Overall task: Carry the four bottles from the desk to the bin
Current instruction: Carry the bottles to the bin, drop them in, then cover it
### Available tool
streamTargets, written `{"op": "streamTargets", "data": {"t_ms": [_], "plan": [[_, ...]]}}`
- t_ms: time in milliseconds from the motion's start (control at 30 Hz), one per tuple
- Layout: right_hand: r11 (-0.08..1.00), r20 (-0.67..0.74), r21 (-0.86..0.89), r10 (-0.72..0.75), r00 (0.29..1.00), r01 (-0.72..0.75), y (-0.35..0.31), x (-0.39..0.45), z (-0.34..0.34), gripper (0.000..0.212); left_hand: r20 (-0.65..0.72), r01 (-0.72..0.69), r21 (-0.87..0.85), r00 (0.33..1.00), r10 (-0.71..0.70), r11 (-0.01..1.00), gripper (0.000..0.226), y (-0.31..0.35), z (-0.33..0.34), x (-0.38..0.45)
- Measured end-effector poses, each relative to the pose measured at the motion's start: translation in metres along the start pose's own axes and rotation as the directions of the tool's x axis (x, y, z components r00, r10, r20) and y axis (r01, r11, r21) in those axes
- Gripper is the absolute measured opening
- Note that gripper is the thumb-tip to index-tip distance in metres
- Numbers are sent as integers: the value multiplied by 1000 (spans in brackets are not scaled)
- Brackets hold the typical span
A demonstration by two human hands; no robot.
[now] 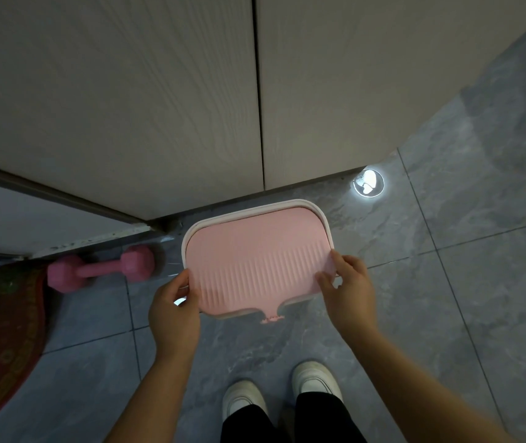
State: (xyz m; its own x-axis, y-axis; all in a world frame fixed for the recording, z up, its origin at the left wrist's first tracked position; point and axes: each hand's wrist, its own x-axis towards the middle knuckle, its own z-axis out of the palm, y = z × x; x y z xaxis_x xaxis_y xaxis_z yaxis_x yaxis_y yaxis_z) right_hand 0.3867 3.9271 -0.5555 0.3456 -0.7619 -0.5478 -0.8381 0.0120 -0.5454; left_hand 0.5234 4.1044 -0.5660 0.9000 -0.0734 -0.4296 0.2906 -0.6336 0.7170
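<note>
White shoes point(316, 380) and dark trouser legs point(319, 417) nearest, planted on grey marbled floor tiles point(447, 298). Two bare forearms reaching forward from the bottom edge. Left hand point(173, 311) at the lid's near-left edge, thumb on top, fingers point(191, 290) curled under the rim, closed on the lid. Right hand point(348, 292) at the near-right corner, thumb and fingers point(338, 260) pinching the edge, likewise closed on the lid. Pink lid point(255, 257), flat, rounded-rectangular, ribbed across its nearer half, with a small tab point(270, 316) poking out at the near edge. Lid lying over the bin point(327, 223), only a pale rim showing around it; whether seated or slightly lifted cannot be told. Bin on the floor, just in front of the feet and close against the cabinet base. No bottles visible; bin's inside hidden by the lid.

Pink dumbbell point(100, 269) on the floor to the left of the bin, near but apart from it. Red patterned mat point(2, 340) at the far left edge. Beyond, pale wood-grain cabinet doors point(127, 91) with a dark vertical seam between them. Small round bright reflective disc point(368, 182) on the floor by the cabinet's right corner, beyond the bin.
</note>
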Motion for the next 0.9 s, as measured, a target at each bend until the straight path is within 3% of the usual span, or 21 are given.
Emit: {"op": "streamTargets", "data": {"t_ms": [167, 533, 900], "plan": [[996, -34, 92, 23, 999, -20, 3, 0, 1, 51, -2, 2, -56, 1000, -2, 998, 39, -2, -4, 0], [998, -50, -51, 24, 998, -27, -1, 6, 5, 56, 36, 15, 43, 999, -17, 999, 44, 3, -1, 7], [999, 17, -42, 28, 999, -28, -8, 6, 0, 58, 111, -60, 165, 993, 42, 985, 47, 7, -3, 4]]}}
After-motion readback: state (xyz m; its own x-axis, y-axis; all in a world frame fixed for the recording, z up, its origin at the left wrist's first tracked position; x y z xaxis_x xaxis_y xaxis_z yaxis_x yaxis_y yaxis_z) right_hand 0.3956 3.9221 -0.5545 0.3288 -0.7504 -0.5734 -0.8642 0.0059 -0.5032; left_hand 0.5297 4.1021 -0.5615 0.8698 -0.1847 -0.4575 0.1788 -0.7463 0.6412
